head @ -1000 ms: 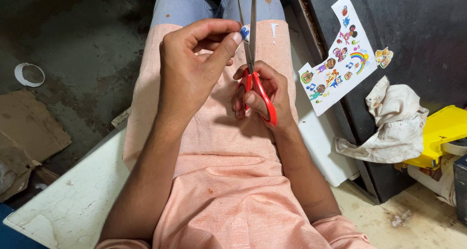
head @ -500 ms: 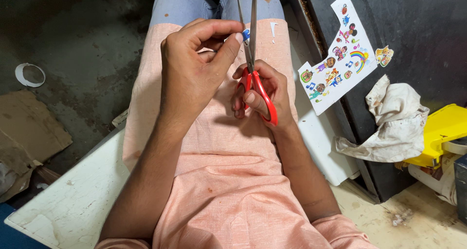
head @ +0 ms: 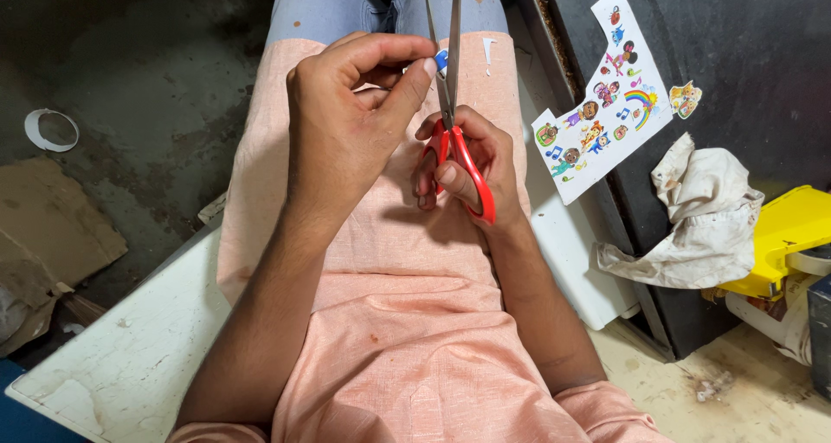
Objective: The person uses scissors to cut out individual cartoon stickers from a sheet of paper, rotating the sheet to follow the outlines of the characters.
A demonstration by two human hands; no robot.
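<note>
The fingers of the left hand are pinched together on a small blue-and-white sticker piece, held right against the blades of the scissors. The right hand has its fingers clamped through the red handle loops, and the 2 steel blades point up and away, slightly apart, with the sticker piece just at their left edge. Both hands work above the lap, over a peach-coloured shirt and pale blue trousers.

To the right, a white sticker sheet with an irregular cut outline lies on a dark cabinet top; it carries small colourful cartoon figures, a rainbow and music notes. 1 separate cut-out sticker lies just beside its right edge. Below that sits a crumpled off-white cloth, touching a yellow plastic object.

The person sits on a worn white bench. The floor on the left is dark, stained concrete, with a white ring and torn cardboard.
</note>
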